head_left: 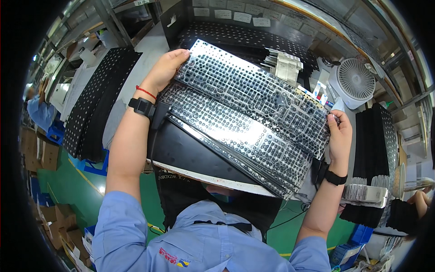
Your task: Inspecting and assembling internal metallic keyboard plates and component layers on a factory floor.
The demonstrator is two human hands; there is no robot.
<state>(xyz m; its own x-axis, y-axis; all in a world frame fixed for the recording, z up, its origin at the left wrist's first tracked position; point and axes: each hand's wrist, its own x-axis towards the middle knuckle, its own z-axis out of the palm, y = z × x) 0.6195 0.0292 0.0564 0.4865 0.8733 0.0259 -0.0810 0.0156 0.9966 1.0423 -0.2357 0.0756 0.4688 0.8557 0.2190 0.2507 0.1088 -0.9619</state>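
We grip the shiny perforated sheet [253, 97] endwise, left hand [164, 70] and right hand [339, 136] fingers clamped on its edges, keeping it level above the black tray [190, 152].

The fingertips of the left hand [164, 70] are hidden behind the upper edge of the perforated metal sheet [253, 90]. The fingers of the right hand [340, 136] are partly covered by the sheet's far end. Much of the bench [149, 50] is concealed under stacked sheets. The white labels [235, 16] are too small to be read. A co-worker's arm [419, 199] is cut off at the right rim.
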